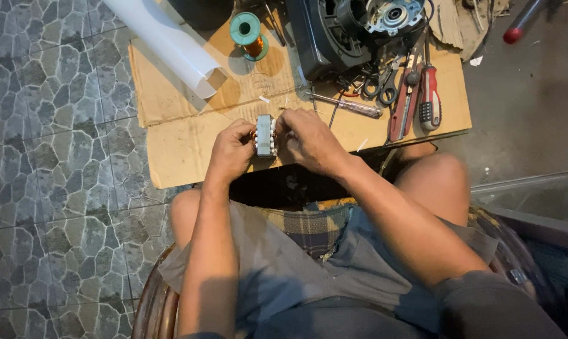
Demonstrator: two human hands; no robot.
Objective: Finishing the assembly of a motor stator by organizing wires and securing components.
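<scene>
Over a flattened sheet of cardboard (190,141) on the tiled floor, the seated person holds a small motor stator (266,135) between both hands, a stack of grey metal plates with copper winding showing at its left edge. It sits clear of the cardboard, just above the near edge, out beyond the knees. The left hand (232,152) is closed around its left side, fingers curled in; the right hand (308,141) pinches the right side and top, fingertips bunched at the winding. My worry is the thin copper wire: a hard tug from those bunched fingertips could snap it or scrape its coating on the plate edges, and a loose grip would drop the stator onto the tools beyond. Both forearms run forward from the lap, wrists bent slightly inward so the 2 hands meet. Further off lie a green wire spool (247,32), a white tube (171,44), scissors (379,85) and a red-handled screwdriver (429,94).
</scene>
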